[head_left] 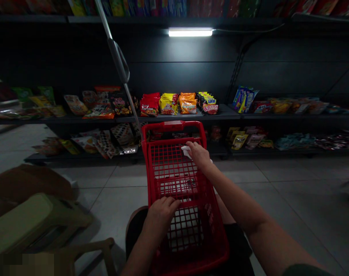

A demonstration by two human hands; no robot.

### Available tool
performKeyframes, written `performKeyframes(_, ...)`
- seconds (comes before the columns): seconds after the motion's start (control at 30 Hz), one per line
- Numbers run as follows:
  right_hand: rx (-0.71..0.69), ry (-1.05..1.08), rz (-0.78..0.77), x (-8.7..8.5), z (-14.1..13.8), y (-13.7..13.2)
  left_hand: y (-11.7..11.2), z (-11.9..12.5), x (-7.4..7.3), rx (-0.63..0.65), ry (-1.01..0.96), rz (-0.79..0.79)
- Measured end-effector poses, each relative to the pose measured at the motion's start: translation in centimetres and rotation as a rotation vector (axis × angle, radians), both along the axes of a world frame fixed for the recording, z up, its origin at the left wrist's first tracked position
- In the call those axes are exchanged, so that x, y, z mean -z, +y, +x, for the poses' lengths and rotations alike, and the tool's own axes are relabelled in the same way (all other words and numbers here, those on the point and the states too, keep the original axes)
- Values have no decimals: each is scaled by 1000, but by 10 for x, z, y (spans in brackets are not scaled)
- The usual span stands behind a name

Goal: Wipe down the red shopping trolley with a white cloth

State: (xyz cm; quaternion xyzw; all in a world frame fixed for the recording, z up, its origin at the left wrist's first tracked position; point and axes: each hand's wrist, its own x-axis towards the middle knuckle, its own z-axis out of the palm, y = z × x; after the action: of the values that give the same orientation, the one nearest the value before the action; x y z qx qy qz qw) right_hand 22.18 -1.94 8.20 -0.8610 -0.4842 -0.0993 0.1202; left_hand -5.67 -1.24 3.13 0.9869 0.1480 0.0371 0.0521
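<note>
A red plastic shopping basket (163, 168) rests tilted on my lap, its open side facing me. My left hand (162, 212) grips the basket's near rim with curled fingers. My right hand (198, 154) reaches to the far inner wall and is closed on a small white cloth (186, 151) pressed against the red mesh. The basket's inside holds nothing else that I can see.
Dark store shelves (226, 113) ahead carry rows of snack and noodle packets (168, 103). A metal pole (120, 65) leans across the shelving at upper left. A green stool (27, 218) and brown cardboard (25, 182) lie at left. Grey tiled floor (292, 191) spreads to the right.
</note>
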Motion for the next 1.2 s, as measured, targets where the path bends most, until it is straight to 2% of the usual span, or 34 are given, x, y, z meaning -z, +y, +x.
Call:
performKeyframes(0.07, 31, 2, -26, -2, -2, 3, -1, 0, 0, -3, 4, -3)
performKeyframes(0.13, -4, 17, -75, 2, -19, -15, -1, -1, 1, 1, 4, 7)
performKeyframes(0.3, -244, 78, -175, 24, -88, -111, 1, -2, 6, 20, 1, 36)
performKeyframes(0.37, -313, 102, -168, 31, -101, -136, 2, -2, 7, 31, -3, 44)
performKeyframes(0.4, -334, 102, -157, 33, -100, -139, 2, -2, 7, 32, -4, 46)
performKeyframes(0.47, -319, 72, -132, 35, -84, -129, 2, -2, 7, 31, -5, 44)
performKeyframes(0.57, -152, -10, -97, 26, -37, -79, 2, 0, 6, 31, -5, 35)
performKeyframes(0.67, 32, -63, -48, 6, 5, -25, 2, 1, 5, 27, -21, 25)
performKeyframes(0.77, 97, -93, -40, -6, 18, -5, 2, 1, 4, 13, -40, 15)
performKeyframes(0.87, -11, -108, -87, 5, -4, -34, 1, 0, 3, 8, -28, 3)
performKeyframes(1.0, -222, -31, -125, 36, -62, -115, 2, -2, 5, 22, -24, 11)
performKeyframes(1.07, -319, 9, -125, 46, -81, -146, 2, -3, 7, 34, -34, 25)
performKeyframes(1.13, -373, 15, -123, 46, -82, -155, 3, -3, 9, 41, -42, 35)
performKeyframes(1.2, -357, -19, -115, 37, -64, -139, 4, -2, 10, 40, -46, 33)
